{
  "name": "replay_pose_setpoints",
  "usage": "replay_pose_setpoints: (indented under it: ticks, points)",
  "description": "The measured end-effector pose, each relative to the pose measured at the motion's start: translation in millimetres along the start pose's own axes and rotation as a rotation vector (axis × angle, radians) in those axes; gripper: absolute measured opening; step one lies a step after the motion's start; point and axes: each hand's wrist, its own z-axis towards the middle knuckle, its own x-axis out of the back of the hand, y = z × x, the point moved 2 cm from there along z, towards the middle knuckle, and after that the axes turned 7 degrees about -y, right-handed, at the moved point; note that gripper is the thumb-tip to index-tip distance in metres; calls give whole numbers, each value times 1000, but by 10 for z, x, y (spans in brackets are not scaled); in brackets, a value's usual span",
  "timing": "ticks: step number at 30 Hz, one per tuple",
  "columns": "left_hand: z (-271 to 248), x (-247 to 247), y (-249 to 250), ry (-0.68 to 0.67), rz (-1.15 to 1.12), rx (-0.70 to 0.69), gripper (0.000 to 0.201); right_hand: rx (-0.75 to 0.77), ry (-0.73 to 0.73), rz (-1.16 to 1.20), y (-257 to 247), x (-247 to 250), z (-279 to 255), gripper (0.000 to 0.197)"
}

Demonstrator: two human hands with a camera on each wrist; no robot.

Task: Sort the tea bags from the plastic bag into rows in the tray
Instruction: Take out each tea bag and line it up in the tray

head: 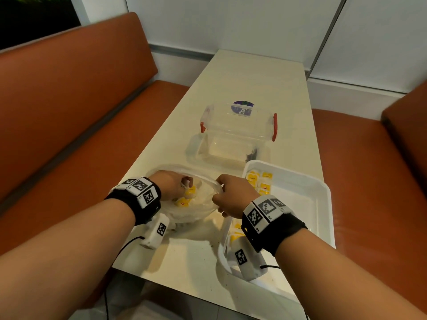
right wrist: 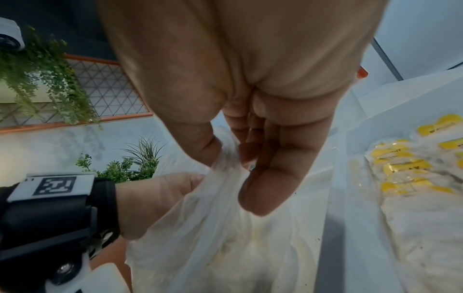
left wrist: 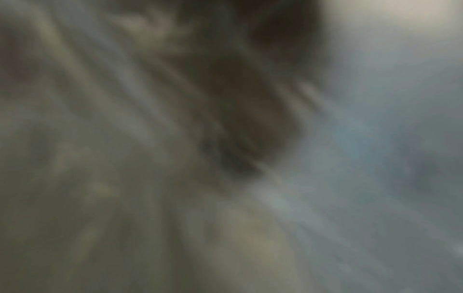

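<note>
The clear crumpled plastic bag (head: 196, 204) lies near the table's near edge, at about 9 o'clock from the white rectangular plastic tray (head: 307, 195), close beside the tray's left rim. The right hand (head: 233, 196) pinches the bag's right lip between thumb and fingers, holding the mouth open. The left hand (head: 169, 184) reaches inside the bag with fingers curled among the yellow-tagged white tea bags (head: 184, 199); whether it grips one I cannot tell, and the left wrist view is only blur. More tea bags (head: 260, 181) lie in a column along the tray's left side; the tray's right part is bare and overhangs the cream rectangular table (head: 242, 84). At 12 o'clock stands a clear plastic box with red handles (head: 238, 132); beyond it is open tabletop.
</note>
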Motion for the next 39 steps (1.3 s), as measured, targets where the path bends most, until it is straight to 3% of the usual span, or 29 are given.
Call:
replay_pose_setpoints:
  ticks: [3, 6, 9, 16, 21, 26, 28, 33, 39]
  points:
    - [7, -32, -19, 4, -38, 0, 23, 15, -3, -7, -32, -6, -6, 23]
    - [36, -83, 34, -141, 53, 46, 27, 30, 0, -28, -50, -17, -12, 25]
    - [54, -106, 95, -274, 102, 65, 47, 34, -2, -34, -48, -21, -7, 24]
    - [45, -90, 187, -275, 243, 92, 57, 44, 7, -37, -21, -13, -6, 25]
    - [56, -122, 93, -268, 203, 89, 49, 44, 14, -19, -13, -18, 15, 28]
    - [18, -62, 75, -256, 223, 65, 19, 48, 10, -30, -15, -22, 19, 29]
    - [6, -49, 73, -250, 244, 62, 20, 49, 11, -33, -16, -19, 18, 29]
    - [2, -130, 78, -307, 294, 80, 53, 57, 12, -38, -34, -23, 3, 29]
    - [81, -221, 22, -273, 243, 46, 30, 63, 12, -44, -34, -28, -7, 29]
